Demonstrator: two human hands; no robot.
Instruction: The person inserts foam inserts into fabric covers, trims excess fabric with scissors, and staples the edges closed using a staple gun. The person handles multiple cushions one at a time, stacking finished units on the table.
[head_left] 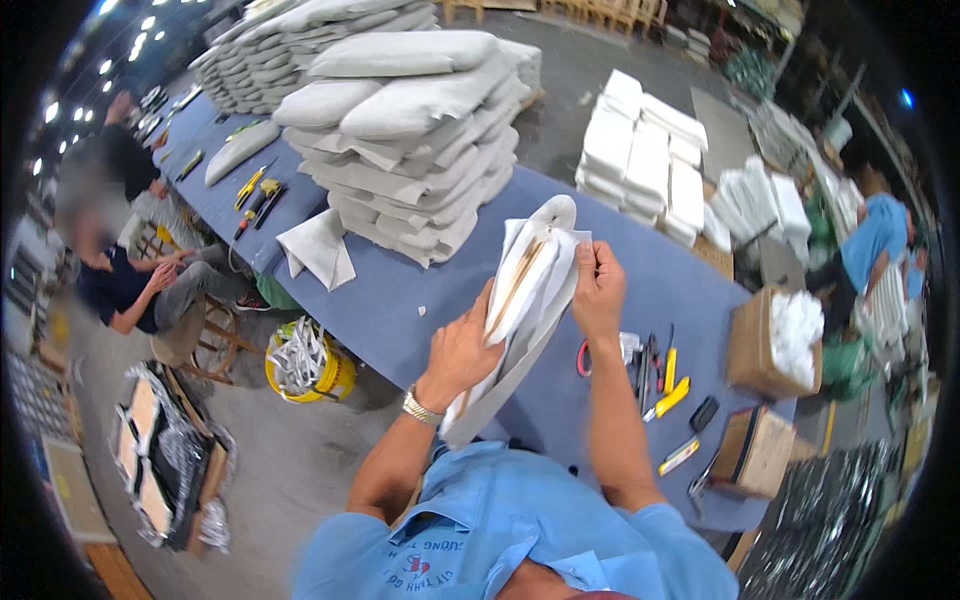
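A white fabric-covered seat pad (522, 275) stands on edge over the blue table, a strip of its tan board showing between loose fabric flaps. My left hand (462, 345), with a metal watch at the wrist, is closed round its left side. My right hand (598, 290) pinches the loose grey-white fabric (577, 262) at the pad's upper right, thumb and fingers pressed together. The far face of the pad is hidden. Beyond it rises a tall stack of similar covered pads (420, 120). A loose fabric piece (317, 250) lies at the stack's foot.
On the right of the blue table (400, 290) lie yellow cutters (668, 398), pliers (650, 365) and a small box (752, 450). A carton of white stuffing (745, 335) stands beyond. Left are a yellow bucket of scraps (330, 375) and a seated person (130, 280). White pads (640, 145) are stacked at the far side.
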